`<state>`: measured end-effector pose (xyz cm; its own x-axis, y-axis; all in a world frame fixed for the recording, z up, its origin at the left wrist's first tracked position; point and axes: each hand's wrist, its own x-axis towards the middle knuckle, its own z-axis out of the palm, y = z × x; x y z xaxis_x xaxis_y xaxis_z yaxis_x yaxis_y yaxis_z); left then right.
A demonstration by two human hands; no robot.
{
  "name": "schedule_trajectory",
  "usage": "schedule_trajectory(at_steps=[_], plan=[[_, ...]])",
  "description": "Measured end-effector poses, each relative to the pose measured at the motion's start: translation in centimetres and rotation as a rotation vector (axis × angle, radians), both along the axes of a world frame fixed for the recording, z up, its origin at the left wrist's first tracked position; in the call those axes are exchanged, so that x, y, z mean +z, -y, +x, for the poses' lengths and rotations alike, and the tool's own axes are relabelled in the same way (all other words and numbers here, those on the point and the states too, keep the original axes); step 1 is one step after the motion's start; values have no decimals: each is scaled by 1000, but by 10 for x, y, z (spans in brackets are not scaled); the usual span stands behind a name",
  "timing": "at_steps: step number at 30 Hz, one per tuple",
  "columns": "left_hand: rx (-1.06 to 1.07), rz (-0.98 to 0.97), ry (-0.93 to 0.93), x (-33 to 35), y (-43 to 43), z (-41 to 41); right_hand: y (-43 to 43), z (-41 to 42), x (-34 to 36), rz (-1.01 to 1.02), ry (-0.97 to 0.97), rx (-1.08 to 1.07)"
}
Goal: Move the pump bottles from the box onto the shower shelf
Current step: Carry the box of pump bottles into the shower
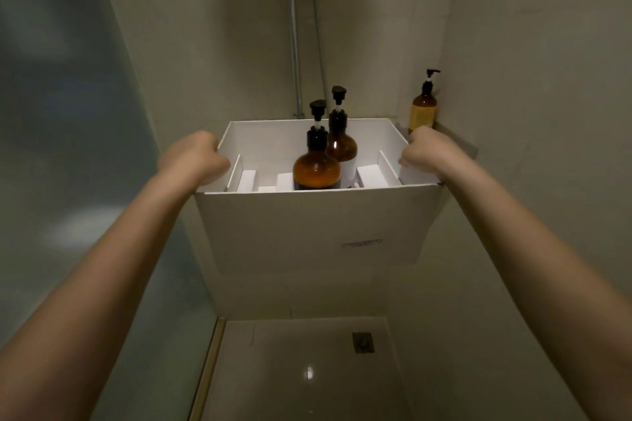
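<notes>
Two pump bottles stood in the box, one was already on the shelf.

The near bottle and far bottle looked like heavy, smooth ones, best taken around the neck. The white box was held up by left hand and right hand, fingers clenched on its side walls. A third bottle stood on the corner shelf.
</notes>
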<state>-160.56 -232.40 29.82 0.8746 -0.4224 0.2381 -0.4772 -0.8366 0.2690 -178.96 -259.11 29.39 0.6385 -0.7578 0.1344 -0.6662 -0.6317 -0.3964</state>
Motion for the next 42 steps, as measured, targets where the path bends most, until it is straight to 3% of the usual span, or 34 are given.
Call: schedule_trajectory(at_steps=[13, 23, 42], plan=[[-23, -37, 15, 7, 35, 81, 34, 80, 5, 12, 8, -42], [14, -22, -28, -32, 55, 115, 54, 116, -22, -19, -46, -26], [55, 35, -88, -191, 81, 136, 81, 152, -189, 65, -124, 8]])
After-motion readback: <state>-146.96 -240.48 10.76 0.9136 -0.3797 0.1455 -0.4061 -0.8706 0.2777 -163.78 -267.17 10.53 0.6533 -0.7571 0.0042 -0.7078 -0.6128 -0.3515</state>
